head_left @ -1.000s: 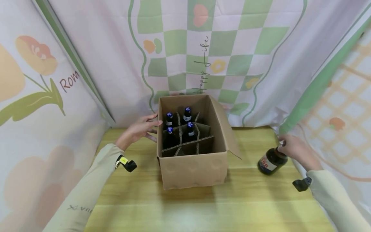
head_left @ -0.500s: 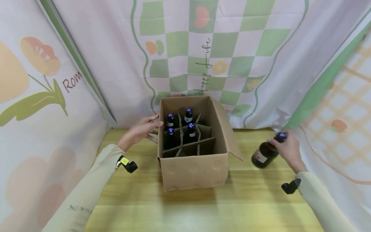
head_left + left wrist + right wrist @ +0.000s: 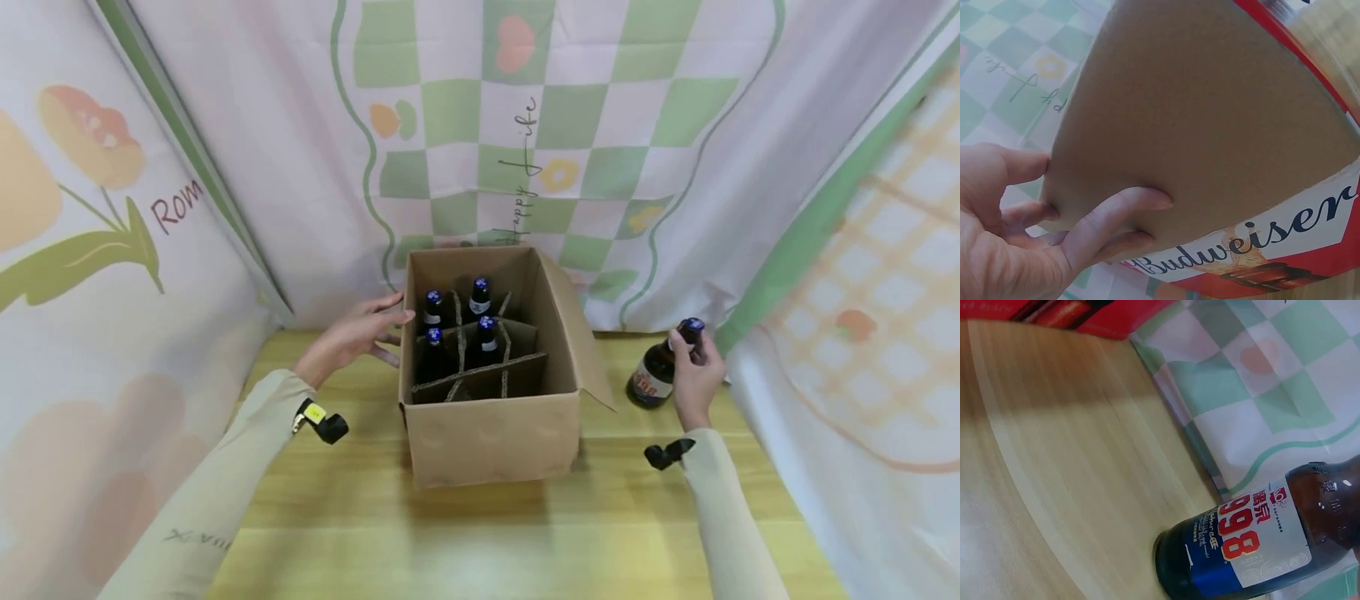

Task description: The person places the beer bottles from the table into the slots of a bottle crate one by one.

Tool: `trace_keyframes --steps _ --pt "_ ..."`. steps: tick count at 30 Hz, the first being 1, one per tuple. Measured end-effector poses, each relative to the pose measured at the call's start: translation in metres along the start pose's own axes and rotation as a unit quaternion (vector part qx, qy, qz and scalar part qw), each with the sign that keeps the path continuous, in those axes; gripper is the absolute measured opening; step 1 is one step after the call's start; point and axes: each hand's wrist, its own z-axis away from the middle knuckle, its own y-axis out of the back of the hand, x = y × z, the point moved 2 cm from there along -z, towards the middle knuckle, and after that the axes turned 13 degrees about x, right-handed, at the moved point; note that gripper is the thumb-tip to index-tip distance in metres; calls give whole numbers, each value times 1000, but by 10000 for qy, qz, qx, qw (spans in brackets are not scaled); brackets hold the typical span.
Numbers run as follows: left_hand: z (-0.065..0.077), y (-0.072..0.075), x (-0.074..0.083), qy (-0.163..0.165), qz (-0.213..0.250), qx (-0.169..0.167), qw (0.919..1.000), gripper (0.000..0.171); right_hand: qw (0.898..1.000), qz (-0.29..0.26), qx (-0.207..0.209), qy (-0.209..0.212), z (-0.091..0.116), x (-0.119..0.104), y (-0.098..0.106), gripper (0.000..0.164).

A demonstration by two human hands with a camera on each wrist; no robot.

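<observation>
A brown beer bottle (image 3: 651, 379) with a blue cap hangs tilted at the right, its neck pinched just below the cap by my right hand (image 3: 697, 379). In the right wrist view its label (image 3: 1266, 534) reads 998; whether its base touches the table I cannot tell. My left hand (image 3: 348, 340) rests against the left side of an open cardboard box (image 3: 495, 442), with the fingers spread and touching the brown flap (image 3: 1191, 119) in the left wrist view. Several capped bottles (image 3: 480, 300) stand upright in the box's left and middle cells.
Cardboard dividers (image 3: 525, 367) split the box inside, and the front and right cells show no caps. The box's right flap (image 3: 581, 333) leans outward toward the bottle. Behind the wooden table (image 3: 322, 517) hangs a patterned curtain (image 3: 570, 125).
My right hand has carried the bottle leftward, closer to the box, and its cap has come into sight. The left hand and the box hold their places.
</observation>
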Motion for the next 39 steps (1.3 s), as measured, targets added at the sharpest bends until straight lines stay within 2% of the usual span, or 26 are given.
trace_keyframes --steps 2,8,10,16,19,23,28,35,39 --pt "-2 -1 0 -14 51 32 10000 78 9998 61 38 202 3 0 -2 34" --pt "0 -3 -9 113 154 92 9998 78 9974 663 241 171 22 10 2 48" --pt "1 -3 -11 161 165 94 9997 78 9957 787 379 307 25 18 3 51" --pt "3 -1 -9 188 201 155 9995 78 9886 995 705 879 15 43 -1 40" --pt "2 -1 -6 163 199 194 9995 78 9828 1279 618 1181 10 40 -3 33" --pt "0 -1 -2 133 199 217 9995 77 9759 1682 358 1342 6 30 -2 34" --pt "1 -1 0 160 239 280 9992 77 9771 1872 -3 1014 4 21 -2 34" --pt "1 -2 -1 160 234 279 9992 77 9821 1741 -105 714 -9 14 -2 30" --pt "-1 -1 0 162 221 317 9991 77 9880 1539 -57 129 -21 15 -3 24"
